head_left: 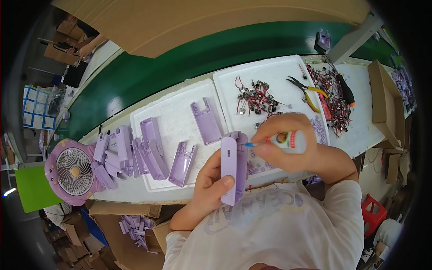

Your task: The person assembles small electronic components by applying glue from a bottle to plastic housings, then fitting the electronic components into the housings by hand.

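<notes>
My left hand (211,180) is closed around a lilac plastic housing (228,180), holding it tilted up before my chest. In my right hand (288,135) is a small white glue bottle (294,141), its blue nozzle tip pointing at the upper end of the housing. Whether the tip touches the plastic I cannot tell. Beyond my left hand, several more lilac housings (182,164) lie on a white foam tray (177,114). Past my right hand, a heap of small circuit boards with red and black wires (258,96) sits on a second foam tray (225,81).
Yellow-handled pliers (310,96) and a screwdriver (345,90) lie at the right near more wired parts (335,114). A lilac fan (74,171) stands at the left by stacked housings (121,148). A green conveyor belt (148,81) runs behind; a cardboard box (384,99) is far right.
</notes>
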`<action>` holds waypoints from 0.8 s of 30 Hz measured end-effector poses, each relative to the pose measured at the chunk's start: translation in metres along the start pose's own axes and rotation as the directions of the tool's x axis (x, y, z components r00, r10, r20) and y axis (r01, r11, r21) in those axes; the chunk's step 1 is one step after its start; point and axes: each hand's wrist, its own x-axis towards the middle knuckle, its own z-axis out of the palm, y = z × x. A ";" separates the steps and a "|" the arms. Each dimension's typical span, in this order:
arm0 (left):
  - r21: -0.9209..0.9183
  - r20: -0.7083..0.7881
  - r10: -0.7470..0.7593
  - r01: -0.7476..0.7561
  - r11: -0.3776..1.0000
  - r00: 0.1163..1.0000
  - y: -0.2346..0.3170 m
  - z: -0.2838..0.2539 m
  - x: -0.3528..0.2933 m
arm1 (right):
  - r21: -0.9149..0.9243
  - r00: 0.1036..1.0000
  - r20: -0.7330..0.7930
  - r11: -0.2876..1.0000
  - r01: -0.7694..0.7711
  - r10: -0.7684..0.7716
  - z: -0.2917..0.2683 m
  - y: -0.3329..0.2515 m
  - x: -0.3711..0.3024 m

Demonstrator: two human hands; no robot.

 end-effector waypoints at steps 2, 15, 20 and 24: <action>-0.009 0.019 0.008 -0.008 1.000 1.000 -0.004 -0.005 0.001 | -0.081 0.997 -0.073 0.996 0.024 -0.030 -0.010 0.000 0.002; -0.532 0.155 0.140 -0.037 0.846 0.978 -0.008 -0.026 0.007 | -0.932 0.964 -0.131 0.303 -0.199 0.230 -0.105 0.114 0.026; -0.436 0.392 0.317 -0.129 0.891 0.864 -0.001 -0.041 0.004 | -0.703 0.998 0.067 0.709 0.060 -0.017 -0.056 0.081 0.009; -0.518 0.252 0.274 -0.110 0.848 0.928 0.000 -0.026 -0.005 | -0.570 0.894 0.448 0.771 0.283 0.002 -0.009 0.063 -0.011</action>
